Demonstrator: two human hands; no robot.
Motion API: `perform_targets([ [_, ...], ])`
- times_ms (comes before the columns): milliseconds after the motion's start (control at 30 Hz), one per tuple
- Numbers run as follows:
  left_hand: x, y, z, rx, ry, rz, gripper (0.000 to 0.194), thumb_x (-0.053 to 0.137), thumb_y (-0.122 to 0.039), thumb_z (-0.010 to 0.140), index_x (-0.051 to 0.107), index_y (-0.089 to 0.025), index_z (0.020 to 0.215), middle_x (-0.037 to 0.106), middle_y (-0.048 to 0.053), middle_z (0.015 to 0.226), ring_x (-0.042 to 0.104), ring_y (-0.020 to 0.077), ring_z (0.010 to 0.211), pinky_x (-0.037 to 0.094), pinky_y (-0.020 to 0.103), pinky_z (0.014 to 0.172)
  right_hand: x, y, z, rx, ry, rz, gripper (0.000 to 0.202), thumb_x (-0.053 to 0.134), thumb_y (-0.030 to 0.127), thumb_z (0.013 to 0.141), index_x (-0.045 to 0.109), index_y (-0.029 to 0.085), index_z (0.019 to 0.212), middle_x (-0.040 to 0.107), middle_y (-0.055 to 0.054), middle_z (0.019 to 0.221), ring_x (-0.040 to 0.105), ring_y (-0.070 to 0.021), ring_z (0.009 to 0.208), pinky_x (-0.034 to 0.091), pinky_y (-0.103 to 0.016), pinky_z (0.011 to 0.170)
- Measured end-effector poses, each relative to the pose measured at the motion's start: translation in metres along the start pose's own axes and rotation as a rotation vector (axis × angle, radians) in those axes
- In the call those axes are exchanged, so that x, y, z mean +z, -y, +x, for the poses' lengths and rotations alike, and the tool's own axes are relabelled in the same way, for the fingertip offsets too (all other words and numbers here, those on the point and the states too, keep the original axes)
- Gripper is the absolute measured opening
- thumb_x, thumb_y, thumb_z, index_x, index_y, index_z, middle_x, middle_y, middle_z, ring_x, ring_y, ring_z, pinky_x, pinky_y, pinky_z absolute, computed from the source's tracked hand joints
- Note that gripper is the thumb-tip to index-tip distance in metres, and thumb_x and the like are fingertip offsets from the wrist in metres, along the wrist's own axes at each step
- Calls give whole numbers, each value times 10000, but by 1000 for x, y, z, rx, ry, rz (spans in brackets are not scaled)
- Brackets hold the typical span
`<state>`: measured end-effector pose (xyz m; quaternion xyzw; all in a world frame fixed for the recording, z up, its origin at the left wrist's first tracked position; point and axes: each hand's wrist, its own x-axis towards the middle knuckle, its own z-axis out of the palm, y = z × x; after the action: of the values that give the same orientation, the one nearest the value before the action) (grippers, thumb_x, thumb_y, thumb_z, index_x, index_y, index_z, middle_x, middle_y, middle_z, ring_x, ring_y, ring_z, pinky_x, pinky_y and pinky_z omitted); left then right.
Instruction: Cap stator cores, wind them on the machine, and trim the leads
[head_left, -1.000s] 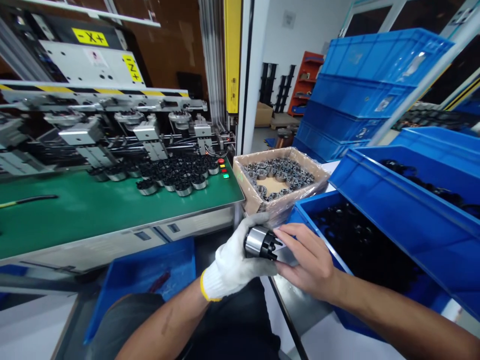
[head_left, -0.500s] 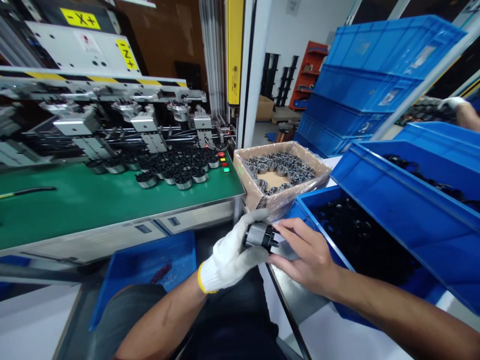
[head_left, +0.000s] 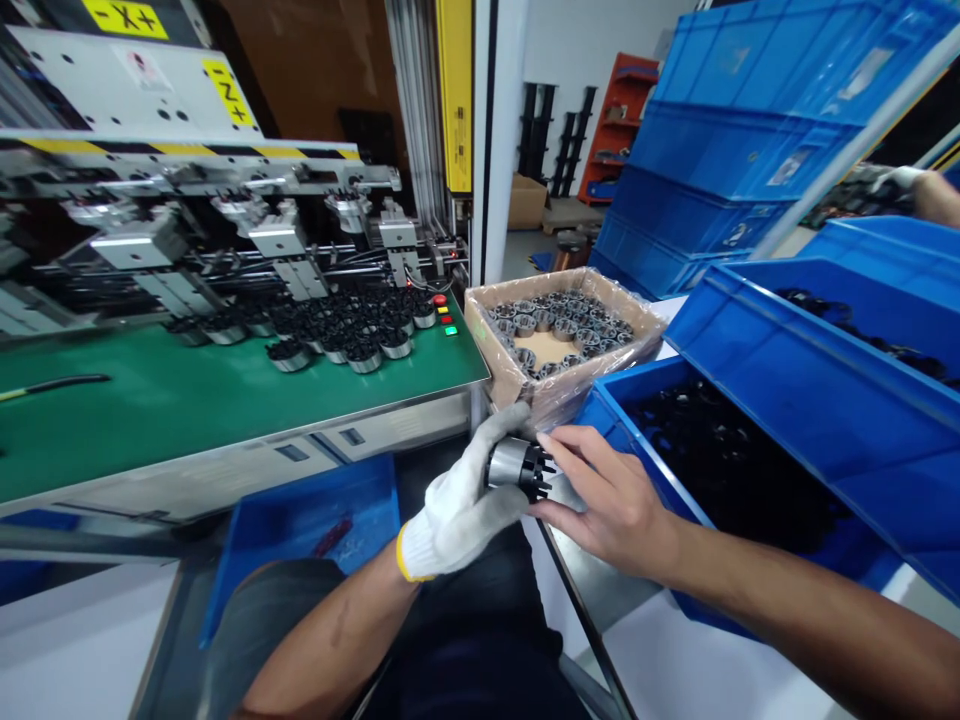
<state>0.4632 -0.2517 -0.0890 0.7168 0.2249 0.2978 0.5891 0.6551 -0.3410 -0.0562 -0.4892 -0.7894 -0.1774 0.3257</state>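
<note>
A round metal part with black plastic prongs [head_left: 511, 466] is held on its side in front of me, its prongs pointing right. My left hand [head_left: 466, 505], in a white glove with a yellow cuff, wraps its thumb and fingers round the metal body. Bare, my right hand [head_left: 611, 505] touches the black pronged end with thumb and fingertips. Many similar parts [head_left: 364, 357] stand grouped on the green table [head_left: 150, 410]. Metal rings fill much of a plastic-lined cardboard box [head_left: 499, 355] beyond my hands.
Blue bins [head_left: 645, 440] with black pieces stand at the right, below stacked blue crates [head_left: 739, 150]. A machine [head_left: 277, 240] backs the green table. A blue tray [head_left: 300, 520] lies low at left. Another person's gloved hand [head_left: 900, 178] shows at far right.
The view has shifted slightly. Both hands stay at the part, which has turned a little, and its black prongs now show more clearly between my fingers.
</note>
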Motion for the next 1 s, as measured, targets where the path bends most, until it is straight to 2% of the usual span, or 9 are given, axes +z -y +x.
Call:
perform_targets([
  [67, 5, -10, 2, -104, -17, -12, 908, 814, -321, 708, 417, -211, 1518, 670, 80, 1332, 675, 272, 1124, 547, 337, 989, 1, -1, -1, -55, 10, -65, 417, 561, 339, 1007, 574, 49, 1306, 696, -202, 1087, 715, -263, 992, 631, -325, 749],
  [133, 10, -17, 6, -184, -67, -23, 881, 822, -224, 628, 496, -195, 1446, 731, 50, 1166, 709, 247, 989, 581, 324, 899, 2, -2, -2, -88, 18, -99, 416, 569, 299, 979, 576, 25, 1291, 699, -214, 1078, 714, -277, 981, 627, -339, 737],
  [267, 14, -20, 10, -199, -116, -18, 717, 753, -176, 635, 597, -217, 1334, 748, 10, 1063, 713, 210, 888, 589, 292, 808, 3, -3, -4, -106, 21, -104, 420, 637, 265, 933, 584, 15, 1266, 709, -209, 1062, 716, -289, 965, 620, -361, 733],
  [500, 11, -14, 6, -181, -96, 20, 691, 736, -179, 662, 590, -238, 1335, 746, 15, 1130, 717, 207, 922, 589, 287, 807, 4, 2, -5, -30, 50, 5, 393, 629, 203, 926, 571, 52, 1285, 700, -178, 1072, 717, -269, 931, 608, -346, 710],
  [633, 13, -12, 6, -132, -79, -56, 681, 746, -180, 644, 596, -214, 1308, 738, 19, 1140, 704, 210, 974, 578, 294, 878, 4, 5, -6, 100, 59, 156, 391, 606, 191, 925, 567, 96, 1302, 677, -133, 1051, 710, -231, 889, 606, -321, 711],
  [800, 15, -8, 5, -190, -105, 1, 705, 717, -193, 673, 563, -210, 1361, 752, 19, 1031, 709, 202, 848, 588, 304, 774, 7, 1, -7, 104, 66, 227, 450, 633, 189, 921, 553, 89, 1353, 646, -160, 1102, 692, -243, 910, 605, -330, 699],
  [867, 13, -4, 5, -158, -110, 18, 677, 704, -183, 685, 578, -214, 1349, 752, 30, 1083, 717, 215, 901, 589, 315, 812, 6, -2, -5, 78, 75, 286, 481, 697, 264, 921, 565, 84, 1347, 639, -177, 1121, 686, -256, 949, 615, -350, 755],
  [933, 10, 0, 5, -48, -123, 3, 668, 698, -180, 688, 581, -207, 1345, 740, 48, 1167, 717, 237, 998, 587, 337, 887, 4, -7, -1, 84, 88, 383, 497, 737, 322, 911, 590, 105, 1333, 630, -190, 1181, 671, -271, 1044, 614, -381, 849],
  [1000, 6, 5, 4, 93, -128, 13, 695, 705, -161, 676, 573, -212, 1356, 716, 61, 1262, 696, 261, 1114, 569, 359, 974, 2, -9, 2, 219, 83, 537, 423, 737, 318, 915, 624, 147, 1285, 649, -154, 1164, 681, -238, 1016, 618, -368, 848],
])
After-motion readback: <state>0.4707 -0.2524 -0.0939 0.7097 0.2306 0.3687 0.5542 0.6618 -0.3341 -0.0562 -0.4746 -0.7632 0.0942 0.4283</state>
